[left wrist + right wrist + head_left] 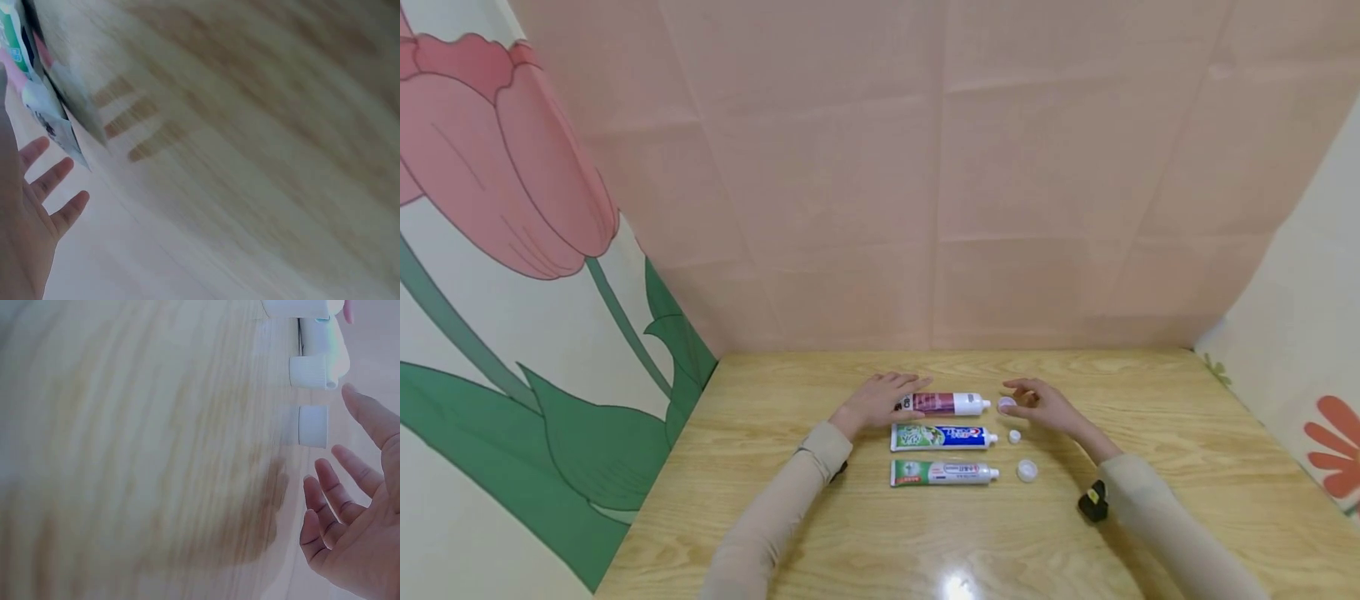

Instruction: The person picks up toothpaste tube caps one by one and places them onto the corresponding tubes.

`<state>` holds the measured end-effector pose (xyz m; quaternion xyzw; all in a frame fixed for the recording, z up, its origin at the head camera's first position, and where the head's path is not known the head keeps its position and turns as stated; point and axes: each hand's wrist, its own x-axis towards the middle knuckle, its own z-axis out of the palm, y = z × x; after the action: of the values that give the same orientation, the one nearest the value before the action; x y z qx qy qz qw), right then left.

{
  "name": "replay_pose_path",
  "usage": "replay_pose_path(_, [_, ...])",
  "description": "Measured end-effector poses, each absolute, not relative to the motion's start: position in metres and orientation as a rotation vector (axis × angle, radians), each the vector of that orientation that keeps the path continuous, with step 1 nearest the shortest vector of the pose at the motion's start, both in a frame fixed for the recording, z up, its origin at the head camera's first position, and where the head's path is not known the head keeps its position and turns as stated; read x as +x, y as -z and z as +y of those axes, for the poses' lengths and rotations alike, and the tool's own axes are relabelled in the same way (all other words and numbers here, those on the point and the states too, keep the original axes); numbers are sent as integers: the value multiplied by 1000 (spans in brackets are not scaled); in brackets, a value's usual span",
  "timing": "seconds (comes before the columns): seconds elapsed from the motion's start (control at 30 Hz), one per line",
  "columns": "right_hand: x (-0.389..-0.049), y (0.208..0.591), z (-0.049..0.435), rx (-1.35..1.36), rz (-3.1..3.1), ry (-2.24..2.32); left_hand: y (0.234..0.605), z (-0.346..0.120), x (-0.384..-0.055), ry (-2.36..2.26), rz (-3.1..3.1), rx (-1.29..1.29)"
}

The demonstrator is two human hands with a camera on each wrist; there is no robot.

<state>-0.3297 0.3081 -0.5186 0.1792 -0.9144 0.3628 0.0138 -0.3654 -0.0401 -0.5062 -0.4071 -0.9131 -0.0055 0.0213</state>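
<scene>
Three toothpaste tubes lie in a row on the table, nozzles to the right: a maroon and white toothpaste tube point(946, 404) at the back, a blue and green toothpaste tube point(951, 437) in the middle and a green and white toothpaste tube point(943, 473) in front. My left hand point(880, 400) lies over the left end of the back tube, fingers extended. To the right, my right hand point(1045, 407) is spread around the back white cap point(313, 426), its thumb and fingers apart from it. A small cap point(1015, 436) and a larger cap point(1027, 471) stand nearer the front.
The wooden table point(820, 533) meets a pink cloth backdrop point(820, 208) at its far edge. A wall with a painted tulip point(512, 167) borders the left side, and a wall with a red painted flower point(1337, 446) the right. Each wrist carries a black device.
</scene>
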Motion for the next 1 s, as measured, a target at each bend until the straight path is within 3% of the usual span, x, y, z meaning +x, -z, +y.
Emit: replay_pose_path(1.0, [-324,525,308,596,-2861,-1151,518,-38,-371,-99,-2836,-1337])
